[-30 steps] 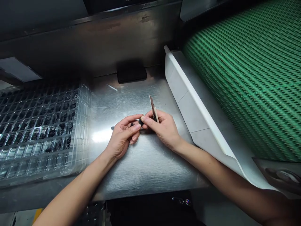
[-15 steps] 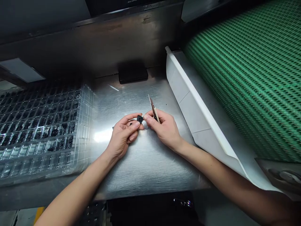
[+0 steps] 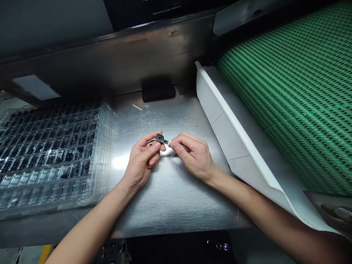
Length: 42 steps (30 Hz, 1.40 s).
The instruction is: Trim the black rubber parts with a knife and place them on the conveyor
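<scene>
1. Head view, left hand: the left hand [image 3: 141, 159] grips a small, round, black part with openings in its face [image 3: 160, 137], pinched between thumb and fingertips. The part is held up above the bench, between the two hands. Another small black piece [image 3: 151, 145] shows among the curled fingers, mostly hidden.
2. Head view, right hand: the right hand [image 3: 195, 156] is closed around a slim knife with a flat metal blade [image 3: 166, 142]. The blade points left and reaches the lower right edge of the round part; whether it is cutting in cannot be told. Most of the handle is hidden in the fist.
3. Head view, surroundings: the brushed, shiny metal bench [image 3: 170, 205] lies under both hands. On its left stands a clear plastic tray with rows of compartments [image 3: 103, 154], many holding black parts. A flat, black, rectangular object [image 3: 158, 93] lies at the back, with a thin white strip [image 3: 136, 107] in front of it to the left. On the right, a long white plastic wall [image 3: 233, 126] separates the bench from a green mesh belt [image 3: 297, 91].
</scene>
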Each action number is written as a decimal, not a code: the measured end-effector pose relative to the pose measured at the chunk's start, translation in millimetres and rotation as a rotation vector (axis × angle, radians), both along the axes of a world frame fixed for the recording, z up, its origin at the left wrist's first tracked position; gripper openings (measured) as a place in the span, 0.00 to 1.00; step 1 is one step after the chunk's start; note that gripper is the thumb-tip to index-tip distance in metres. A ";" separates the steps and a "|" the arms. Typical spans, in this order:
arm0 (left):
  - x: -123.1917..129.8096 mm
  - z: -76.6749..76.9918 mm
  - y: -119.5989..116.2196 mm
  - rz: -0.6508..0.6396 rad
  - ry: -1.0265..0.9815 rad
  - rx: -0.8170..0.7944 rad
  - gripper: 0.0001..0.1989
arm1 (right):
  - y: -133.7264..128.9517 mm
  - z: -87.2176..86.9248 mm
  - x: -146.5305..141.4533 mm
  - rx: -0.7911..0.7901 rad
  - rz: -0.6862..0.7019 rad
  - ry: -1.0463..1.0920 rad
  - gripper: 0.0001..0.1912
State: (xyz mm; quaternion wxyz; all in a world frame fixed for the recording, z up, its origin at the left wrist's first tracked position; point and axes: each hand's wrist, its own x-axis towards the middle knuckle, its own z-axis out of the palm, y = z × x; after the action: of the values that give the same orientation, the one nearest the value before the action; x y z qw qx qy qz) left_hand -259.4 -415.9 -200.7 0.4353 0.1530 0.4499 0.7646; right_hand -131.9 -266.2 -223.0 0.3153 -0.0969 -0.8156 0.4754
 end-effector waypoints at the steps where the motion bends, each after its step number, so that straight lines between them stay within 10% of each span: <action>1: -0.4 0.0 0.1 0.003 0.000 0.003 0.19 | 0.0 0.3 0.0 0.003 -0.004 -0.001 0.20; 42: -6.7 3.0 -1.4 0.024 0.011 0.009 0.16 | 2.9 -2.0 0.5 0.092 -0.068 0.026 0.17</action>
State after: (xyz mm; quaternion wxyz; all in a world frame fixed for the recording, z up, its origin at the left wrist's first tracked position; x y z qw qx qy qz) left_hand -266.1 -417.3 -197.7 0.4227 0.1537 0.4506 0.7711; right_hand -131.5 -263.3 -225.0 0.3461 -0.1037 -0.8285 0.4278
